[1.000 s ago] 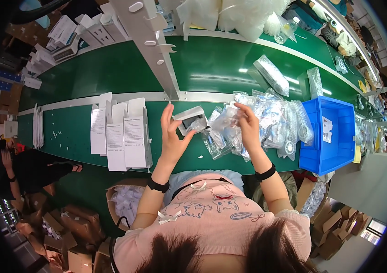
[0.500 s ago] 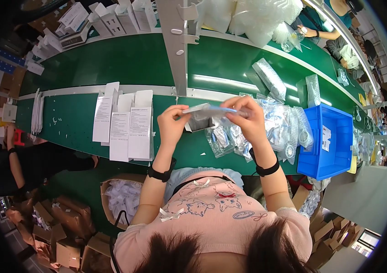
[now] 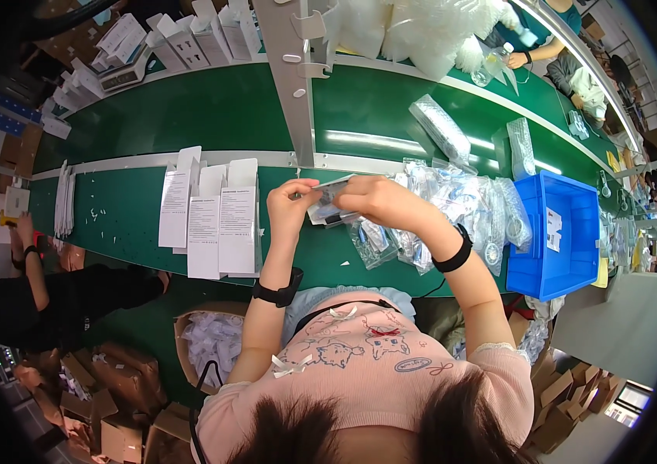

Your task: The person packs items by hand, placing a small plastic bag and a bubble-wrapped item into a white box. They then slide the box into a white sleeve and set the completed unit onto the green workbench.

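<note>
Over the green bench, my left hand (image 3: 288,206) pinches the left edge of a small white-and-grey open carton (image 3: 325,206). My right hand (image 3: 381,203) is closed at the carton's opening, its fingertips bent down into it. What those fingertips hold is hidden behind the hand. To the right of the carton lies a heap of clear plastic bags (image 3: 452,205) with white and blue parts inside. Left of my hands stand several white printed cartons (image 3: 237,224) with raised flaps.
A blue bin (image 3: 528,271) stands at the right. Bubble-wrapped packs (image 3: 440,127) lie beyond the heap. A metal post (image 3: 294,93) rises behind my hands. A carton of white scraps (image 3: 212,340) sits below the bench. Another person (image 3: 35,294) is at the left.
My right hand has moved left and down onto the carton, bringing over the clear bag it held, now hidden. My left hand keeps its hold. The person at left has reached forward.
</note>
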Available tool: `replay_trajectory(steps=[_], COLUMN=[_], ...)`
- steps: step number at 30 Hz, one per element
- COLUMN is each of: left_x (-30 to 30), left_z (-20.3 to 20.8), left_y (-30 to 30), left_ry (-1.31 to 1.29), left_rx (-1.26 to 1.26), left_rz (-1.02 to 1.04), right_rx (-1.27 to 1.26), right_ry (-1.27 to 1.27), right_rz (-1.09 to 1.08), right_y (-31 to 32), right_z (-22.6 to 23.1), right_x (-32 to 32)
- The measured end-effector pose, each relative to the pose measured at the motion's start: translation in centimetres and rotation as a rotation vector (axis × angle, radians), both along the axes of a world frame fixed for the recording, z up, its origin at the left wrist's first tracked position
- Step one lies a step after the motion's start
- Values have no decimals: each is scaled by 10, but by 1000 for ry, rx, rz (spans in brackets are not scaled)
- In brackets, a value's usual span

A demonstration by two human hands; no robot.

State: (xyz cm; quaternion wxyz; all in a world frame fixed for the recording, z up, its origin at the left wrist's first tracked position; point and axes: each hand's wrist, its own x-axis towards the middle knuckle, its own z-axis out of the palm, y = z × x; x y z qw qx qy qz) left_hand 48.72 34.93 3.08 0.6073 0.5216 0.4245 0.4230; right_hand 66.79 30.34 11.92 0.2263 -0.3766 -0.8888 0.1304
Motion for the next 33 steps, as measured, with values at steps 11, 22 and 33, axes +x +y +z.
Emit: replay_trajectory(steps=[11, 22, 33], left_x=[2, -4, -75], left_z=[1, -3, 14], left_y=[-3, -15, -8], left_ry=[-45, -139, 1446], left_rx=[31, 66, 307], left_rz=[6, 26, 50], right_rx=[358, 131, -558], right_ry=[-129, -120, 857], right_rz=[-289, -177, -723], right_y=[-15, -34, -11], right_z=[-34, -57, -106], right_x=[-30, -18, 40])
